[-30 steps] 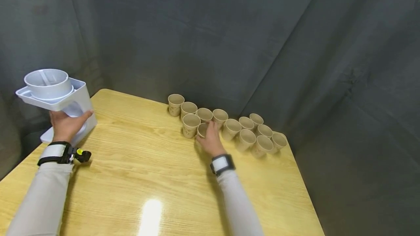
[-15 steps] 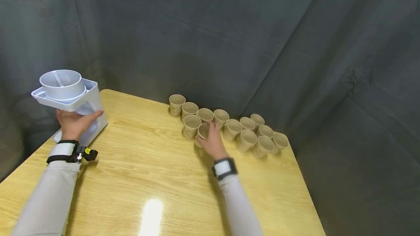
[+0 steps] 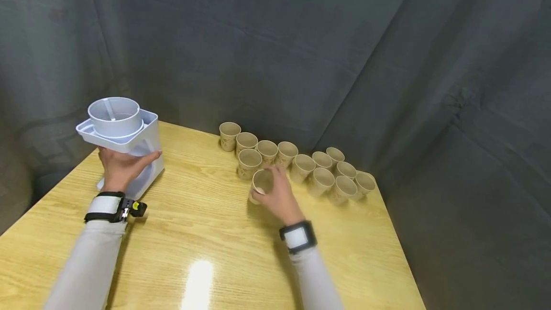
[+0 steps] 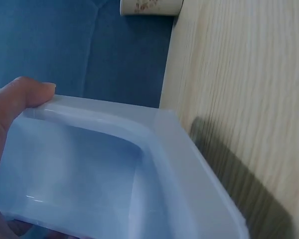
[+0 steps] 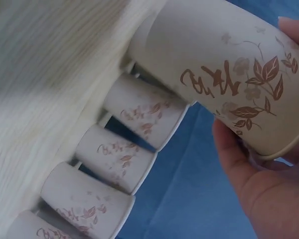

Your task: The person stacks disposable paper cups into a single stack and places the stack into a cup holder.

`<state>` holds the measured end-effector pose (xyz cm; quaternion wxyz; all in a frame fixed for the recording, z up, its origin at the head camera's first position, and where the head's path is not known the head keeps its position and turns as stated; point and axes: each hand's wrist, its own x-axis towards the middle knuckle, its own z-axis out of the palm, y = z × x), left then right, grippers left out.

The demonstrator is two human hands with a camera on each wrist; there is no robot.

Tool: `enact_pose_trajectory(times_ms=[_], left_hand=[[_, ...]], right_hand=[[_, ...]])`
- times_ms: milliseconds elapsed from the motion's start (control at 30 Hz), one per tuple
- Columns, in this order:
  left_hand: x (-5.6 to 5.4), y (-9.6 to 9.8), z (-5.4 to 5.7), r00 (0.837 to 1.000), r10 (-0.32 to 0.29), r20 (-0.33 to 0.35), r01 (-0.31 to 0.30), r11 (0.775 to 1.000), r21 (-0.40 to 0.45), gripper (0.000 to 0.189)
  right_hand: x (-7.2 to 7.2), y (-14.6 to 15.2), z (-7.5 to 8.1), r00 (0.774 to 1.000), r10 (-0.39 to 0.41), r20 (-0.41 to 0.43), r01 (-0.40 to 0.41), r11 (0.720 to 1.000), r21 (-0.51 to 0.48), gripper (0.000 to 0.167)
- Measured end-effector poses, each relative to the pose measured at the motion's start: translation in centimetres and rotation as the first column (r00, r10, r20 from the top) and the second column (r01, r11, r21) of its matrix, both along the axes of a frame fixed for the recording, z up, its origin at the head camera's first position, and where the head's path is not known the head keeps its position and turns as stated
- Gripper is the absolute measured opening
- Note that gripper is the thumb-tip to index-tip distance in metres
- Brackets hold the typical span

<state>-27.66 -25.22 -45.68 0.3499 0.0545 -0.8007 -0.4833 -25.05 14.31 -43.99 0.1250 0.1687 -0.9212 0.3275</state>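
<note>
My left hand [image 3: 122,166] grips a white plastic stand [image 3: 150,152] with a tray-like top, and a round open tub [image 3: 116,126] with a bar across its inside sits on that top. In the left wrist view the thumb lies over the edge of the hollow stand [image 4: 159,129]. Farther right, my right hand [image 3: 281,197] holds a tan paper cup [image 3: 261,182] by its side, mouth up. Brown leaves and writing show on this cup [image 5: 229,74] in the right wrist view. Whether its base touches the table cannot be made out.
Several like paper cups [image 3: 249,164] stand upright in an uneven row along the table's back edge, close behind and beside the right hand. The wooden table [image 3: 206,233] ends at a dark curtain [image 3: 258,51] behind and on the right.
My left hand has moved right with the white stand and tub. The right hand has drawn its paper cup a little toward me and left, away from the other cups.
</note>
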Motion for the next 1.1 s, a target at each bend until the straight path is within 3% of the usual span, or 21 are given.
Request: enact_pose_trajectory(times_ms=[167, 400, 567, 767, 933, 1100], left_hand=[[0.3, 0.9, -0.1, 1.0, -0.021, 0.0, 0.021, 0.998, -0.052, 0.112], [0.8, 1.8, -0.4, 1.0, 0.019, -0.006, -0.02, 0.996, -0.092, 0.108], [1.1, 2.6, -1.1, 0.995, 0.06, -0.083, -0.067, 0.994, -0.089, 0.115], [0.7, 3.1, -1.8, 0.979, 0.078, -0.189, -0.099, 0.99, -0.104, 0.107], [0.8, 3.3, -1.9, 0.979, 0.056, -0.196, -0.079, 0.99, -0.114, 0.106], [0.9, 3.2, -1.5, 0.987, 0.008, -0.162, -0.028, 0.992, -0.12, 0.096]], right_hand=[[1.7, -0.6, 0.2, 0.998, 0.046, 0.041, -0.046, 0.999, -0.003, 0.073], [3.7, -1.4, 0.0, 0.991, 0.105, 0.084, -0.109, 0.993, 0.043, 0.073], [4.8, -2.1, -0.5, 0.981, 0.145, 0.127, -0.156, 0.985, 0.076, 0.072], [5.3, -2.5, -1.1, 0.975, 0.165, 0.15, -0.177, 0.982, 0.071, 0.074], [5.4, -2.5, -1.7, 0.977, 0.163, 0.137, -0.176, 0.98, 0.092, 0.072], [5.4, -2.6, -2.2, 0.982, 0.153, 0.115, -0.164, 0.982, 0.092, 0.071]])
